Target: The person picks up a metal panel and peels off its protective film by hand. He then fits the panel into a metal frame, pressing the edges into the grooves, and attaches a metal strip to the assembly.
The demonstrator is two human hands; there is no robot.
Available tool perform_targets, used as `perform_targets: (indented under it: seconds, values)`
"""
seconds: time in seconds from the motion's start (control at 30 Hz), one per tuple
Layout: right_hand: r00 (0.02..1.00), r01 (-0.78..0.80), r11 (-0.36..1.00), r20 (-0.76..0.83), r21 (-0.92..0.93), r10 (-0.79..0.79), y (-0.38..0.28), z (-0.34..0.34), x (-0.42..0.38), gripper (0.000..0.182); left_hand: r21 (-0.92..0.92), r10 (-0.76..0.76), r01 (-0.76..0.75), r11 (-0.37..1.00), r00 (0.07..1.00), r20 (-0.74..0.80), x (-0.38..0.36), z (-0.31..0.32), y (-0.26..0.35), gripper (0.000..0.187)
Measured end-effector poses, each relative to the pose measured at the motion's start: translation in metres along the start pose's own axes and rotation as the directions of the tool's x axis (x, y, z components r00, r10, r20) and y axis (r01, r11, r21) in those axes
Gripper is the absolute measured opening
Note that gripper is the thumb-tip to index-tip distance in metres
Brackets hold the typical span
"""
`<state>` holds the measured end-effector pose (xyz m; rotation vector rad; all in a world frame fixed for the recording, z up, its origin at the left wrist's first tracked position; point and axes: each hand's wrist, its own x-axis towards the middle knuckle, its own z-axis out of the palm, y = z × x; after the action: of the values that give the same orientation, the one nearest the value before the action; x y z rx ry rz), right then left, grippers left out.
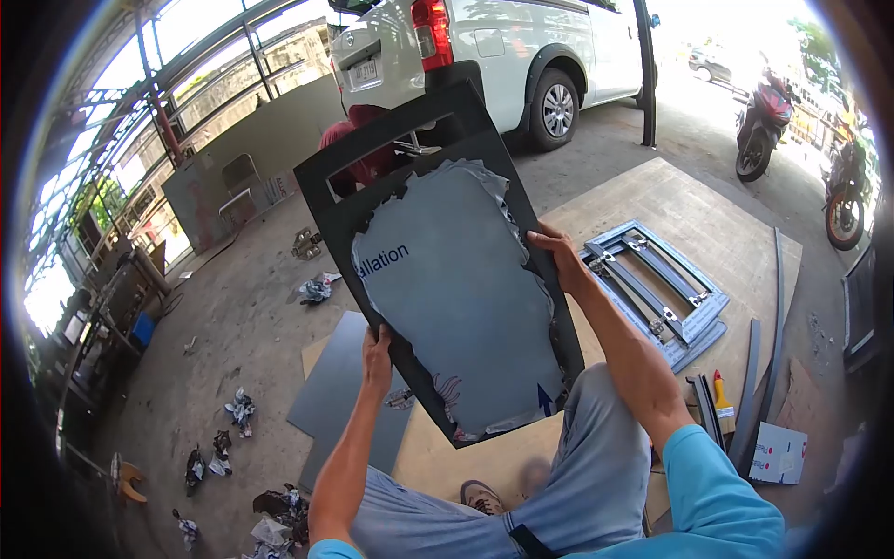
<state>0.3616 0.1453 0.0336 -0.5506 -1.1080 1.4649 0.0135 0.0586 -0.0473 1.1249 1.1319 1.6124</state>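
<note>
A dark flat panel [456, 298] with a rectangular cutout near its top is held up in front of me, tilted. Grey protective film with ragged, torn edges covers most of its face, and the printed letters "allation" show on it. My left hand [377, 359] grips the panel's lower left edge, fingers partly behind it. On the opposite edge, higher up, my right hand [559, 256] is closed with the thumb on the front. The panel's lower right corner is close to my knee.
Blue-grey frames [656, 289] lie on a plywood sheet [652, 200] at right, near a yellow-handled brush [722, 393] and dark strips [747, 391]. A grey sheet [340, 382] lies at left. Crumpled film scraps [239, 410] litter the floor. Behind the panel are a person in red [358, 154] and a white van [507, 56].
</note>
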Motion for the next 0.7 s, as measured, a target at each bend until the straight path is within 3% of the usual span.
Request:
perform_targets:
  seconds: [0.07, 0.13, 0.2, 0.23, 0.27, 0.37, 0.4, 0.47, 0.6, 0.67, 0.7]
  values:
    - [0.998, -0.052, 0.999, 0.037, -0.010, 0.052, 0.010, -0.006, -0.003, 0.040, -0.012, -0.049, 0.049, 0.999, 0.998, -0.031, -0.021, -0.005, -0.004, 0.027]
    - [0.992, -0.078, 0.997, 0.094, -0.021, 0.080, 0.018, -0.013, 0.003, 0.040, -0.066, -0.109, 0.116, 0.991, 0.989, 0.095, -0.016, -0.010, 0.004, 0.027]
    - [0.950, -0.311, 0.951, 0.016, 0.000, 0.311, 0.034, -0.021, 0.008, 0.041, -0.130, -0.109, 0.122, 0.984, 0.989, 0.099, -0.017, -0.014, -0.008, 0.031]
    - [0.939, -0.334, 0.934, -0.045, 0.124, 0.342, 0.037, -0.015, 0.004, 0.048, -0.108, -0.138, 0.148, 0.983, 0.985, 0.101, -0.017, -0.014, -0.013, 0.032]
    - [0.936, -0.340, 0.932, -0.051, 0.127, 0.348, 0.043, -0.017, 0.005, 0.048, -0.089, -0.166, 0.176, 0.980, 0.980, 0.105, -0.017, -0.015, -0.019, 0.032]
    - [0.927, -0.340, 0.921, -0.231, -0.188, 0.295, 0.060, -0.033, 0.012, 0.059, -0.068, -0.173, 0.180, 0.981, 0.980, 0.101, -0.016, -0.016, -0.034, 0.034]
    - [0.924, -0.346, 0.919, -0.239, -0.190, 0.298, 0.063, -0.036, 0.014, 0.059, -0.072, -0.180, 0.188, 0.980, 0.978, 0.104, -0.015, -0.014, -0.035, 0.034]
    - [0.953, -0.221, 0.974, -0.200, 0.059, 0.228, 0.071, -0.039, 0.017, 0.064, -0.056, -0.152, 0.162, 0.985, 0.976, 0.156, -0.009, -0.015, -0.032, 0.037]
    - [0.950, -0.211, 0.977, -0.236, -0.007, 0.204, 0.066, -0.037, 0.020, 0.067, -0.007, -0.147, 0.150, 0.989, 0.977, 0.156, -0.001, -0.022, -0.037, 0.039]
    - [0.965, -0.205, 0.977, -0.178, -0.058, 0.192, 0.065, -0.041, 0.027, 0.061, 0.081, -0.073, 0.060, 0.995, 0.983, 0.167, 0.005, -0.028, -0.044, 0.041]
    - [0.978, -0.190, 0.982, -0.084, 0.016, 0.190, 0.060, -0.040, 0.028, 0.054, 0.079, -0.081, 0.069, 0.995, 0.984, 0.161, 0.005, -0.026, -0.042, 0.041]
